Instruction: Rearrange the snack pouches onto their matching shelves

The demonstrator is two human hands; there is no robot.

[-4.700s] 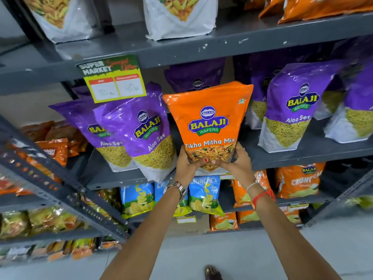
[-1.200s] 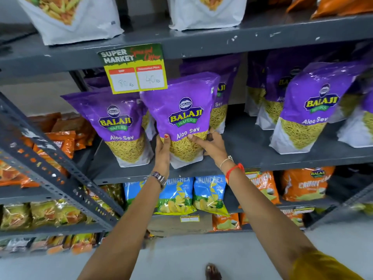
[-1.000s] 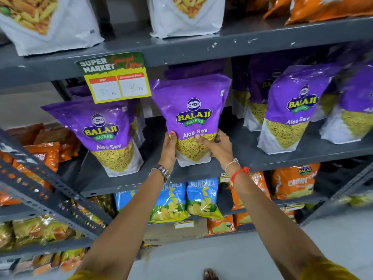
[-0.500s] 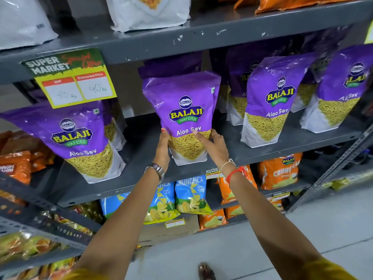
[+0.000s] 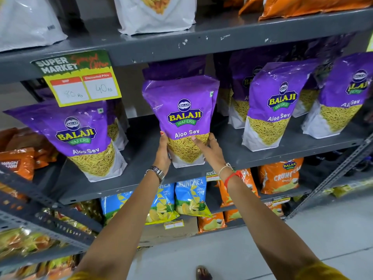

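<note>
A purple Aloo Sev pouch [image 5: 182, 116] stands upright at the middle of the grey shelf [image 5: 232, 158], near its front edge. My left hand [image 5: 162, 153] grips its lower left side and my right hand [image 5: 210, 151] presses its lower right side. More purple Aloo Sev pouches stand on the same shelf: one at the left [image 5: 80, 136], one at the right [image 5: 274, 106] and another at the far right [image 5: 343, 98], with more behind them in shadow.
A yellow price tag [image 5: 80, 81] hangs from the upper shelf [image 5: 201, 44], which carries white pouches [image 5: 155, 13] and orange pouches [image 5: 302, 5]. Below are blue chip bags [image 5: 189, 197] and orange bags [image 5: 279, 174]. A second rack [image 5: 30, 199] stands at the left.
An orange Tikha Mitha Mix pouch was in both hands earlier; now they hold a purple Aloo Sev pouch, which has shifted right along the shelf to the middle gap.
</note>
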